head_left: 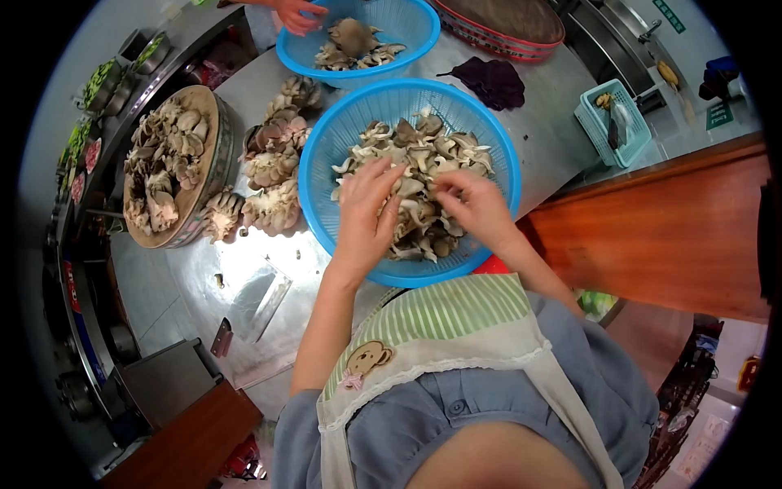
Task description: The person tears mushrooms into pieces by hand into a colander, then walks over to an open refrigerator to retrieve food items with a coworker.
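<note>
Your left hand (369,213) lies over the torn oyster mushrooms (423,171) in the near blue basket (312,175), fingers loosely spread; your right hand (475,205) reaches into the same heap, thumb and fingers nearly together, and you cannot tell whether they grip a piece; whole mushroom clusters (273,163) sit left of the basket on the metal tabletop (199,277).

1. A dark purple leaf (492,82) lies flat on the metal table.
2. Beside it is a round, red-rimmed tray (507,50).
3. A turquoise basket (592,133) holds small items, perhaps utensils; too blurred to tell.
4. A reddish-brown wooden panel (660,244) stands below that basket in view.
</note>
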`<state>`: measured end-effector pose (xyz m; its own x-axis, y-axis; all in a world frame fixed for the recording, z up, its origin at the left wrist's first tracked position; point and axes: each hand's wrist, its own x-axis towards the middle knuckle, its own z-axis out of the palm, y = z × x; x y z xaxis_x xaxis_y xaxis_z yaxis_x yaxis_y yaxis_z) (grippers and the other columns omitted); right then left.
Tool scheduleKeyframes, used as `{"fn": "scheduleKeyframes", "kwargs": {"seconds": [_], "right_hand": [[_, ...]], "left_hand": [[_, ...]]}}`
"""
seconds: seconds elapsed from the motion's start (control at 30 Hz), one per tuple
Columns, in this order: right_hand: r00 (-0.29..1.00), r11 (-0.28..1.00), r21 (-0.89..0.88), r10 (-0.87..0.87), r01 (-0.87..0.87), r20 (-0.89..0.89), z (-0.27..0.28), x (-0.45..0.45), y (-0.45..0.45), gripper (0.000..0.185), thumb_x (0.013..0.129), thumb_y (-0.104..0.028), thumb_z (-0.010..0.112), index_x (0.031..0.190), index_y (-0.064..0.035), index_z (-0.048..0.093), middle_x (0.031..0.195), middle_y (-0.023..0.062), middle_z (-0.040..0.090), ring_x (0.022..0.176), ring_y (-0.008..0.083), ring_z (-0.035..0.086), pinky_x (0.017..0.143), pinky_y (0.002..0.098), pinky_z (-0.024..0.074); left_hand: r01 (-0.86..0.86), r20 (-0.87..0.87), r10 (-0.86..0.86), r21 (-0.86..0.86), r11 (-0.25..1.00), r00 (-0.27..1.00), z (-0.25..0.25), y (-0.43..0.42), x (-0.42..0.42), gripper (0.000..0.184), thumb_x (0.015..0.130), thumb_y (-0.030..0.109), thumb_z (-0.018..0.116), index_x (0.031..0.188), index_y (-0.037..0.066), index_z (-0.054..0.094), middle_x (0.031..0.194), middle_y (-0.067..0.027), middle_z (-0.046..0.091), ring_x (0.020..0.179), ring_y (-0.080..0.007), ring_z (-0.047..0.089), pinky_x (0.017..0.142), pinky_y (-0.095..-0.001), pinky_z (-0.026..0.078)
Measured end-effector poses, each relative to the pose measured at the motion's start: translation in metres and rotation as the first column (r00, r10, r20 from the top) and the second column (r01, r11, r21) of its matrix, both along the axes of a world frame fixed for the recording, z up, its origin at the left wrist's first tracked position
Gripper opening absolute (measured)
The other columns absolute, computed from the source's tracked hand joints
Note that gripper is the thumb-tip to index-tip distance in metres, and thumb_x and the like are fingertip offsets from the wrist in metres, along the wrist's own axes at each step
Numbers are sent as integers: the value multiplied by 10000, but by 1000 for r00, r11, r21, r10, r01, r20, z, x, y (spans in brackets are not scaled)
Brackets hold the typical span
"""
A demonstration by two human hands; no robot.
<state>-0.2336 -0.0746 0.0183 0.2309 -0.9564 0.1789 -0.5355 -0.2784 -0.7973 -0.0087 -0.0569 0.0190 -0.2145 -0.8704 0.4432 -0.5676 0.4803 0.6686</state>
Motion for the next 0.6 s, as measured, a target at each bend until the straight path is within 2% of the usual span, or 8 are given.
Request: {"fn": "scheduleKeyframes", "kwargs": {"seconds": [0.03, 0.1, 0.17, 0.23, 0.33, 0.4, 0.5, 0.6], "right_hand": [[994, 993, 92, 80, -73, -75, -6, 5, 2, 336, 829, -136, 701, 1143, -37, 636, 1002, 152, 661, 867, 294, 660, 771, 386, 527], [976, 973, 187, 165, -137, -139, -11, 17, 6, 339, 836, -153, 719, 1140, -23, 643, 981, 147, 671, 814, 267, 678, 739, 379, 536], [942, 975, 158, 196, -158, -273, -14, 29, 11, 355, 841, -189, 726, 1134, -14, 631, 880, 158, 665, 741, 277, 671, 689, 378, 524], [947, 979, 90, 202, -185, -250, -23, 30, 9, 388, 827, -210, 740, 1133, -3, 622, 862, 156, 671, 756, 297, 666, 677, 400, 516], [947, 957, 178, 262, -230, -184, -26, 29, 7, 403, 857, -252, 736, 1132, 16, 615, 850, 145, 673, 729, 253, 661, 663, 371, 513], [999, 931, 364, 33, -44, 36, -34, 29, 3, 409, 891, -284, 730, 1111, 36, 605, 800, 109, 656, 729, 176, 643, 650, 330, 501], [993, 903, 429, -44, -9, 113, -32, 28, -3, 433, 866, -337, 742, 1057, 30, 615, 857, 121, 679, 747, 175, 649, 671, 323, 515], [941, 873, 465, -21, -147, 337, -36, 39, -6, 345, 870, -249, 737, 1037, 26, 611, 867, 70, 656, 743, 128, 614, 654, 286, 498]], "left_hand": [[4, 0, -4, 2, 1000, 1000, 0, 2, -1, 451, 888, 79, 651, 1333, 45, 581, 1337, -149, 582, 1271, -297, 519, 1045, -394, 411], [-175, 338, 140, 75, 982, 931, 3, 9, -1, 594, 828, 79, 683, 1397, 61, 514, 1431, -181, 482, 1313, -363, 456, 1077, -417, 383], [-153, 244, 98, 220, 963, 965, -11, 12, 5, 628, 811, 78, 693, 1409, 75, 499, 1438, -178, 469, 1302, -361, 467, 1069, -409, 393], [-116, 143, 69, 358, 926, 987, -16, 12, 10, 662, 795, 77, 703, 1421, 90, 485, 1446, -176, 456, 1292, -360, 478, 1062, -401, 402], [-119, 39, 112, 360, 925, 993, -16, 17, 14, 695, 757, 36, 724, 1410, 103, 495, 1365, -168, 498, 1246, -345, 506, 1033, -397, 426], [-36, 3, 37, 359, 933, 999, -12, 19, 16, 723, 719, -12, 735, 1397, 94, 508, 1283, -148, 512, 1188, -320, 531, 1007, -390, 445], [-13, -34, 26, 319, 948, 999, -17, 22, 17, 724, 708, -34, 740, 1386, 92, 520, 1252, -131, 501, 1156, -309, 537, 987, -389, 458], [8, -56, 14, 377, 926, 998, -13, 25, 14, 706, 720, -30, 738, 1381, 101, 529, 1275, -131, 481, 1164, -314, 533, 973, -393, 466]]}}
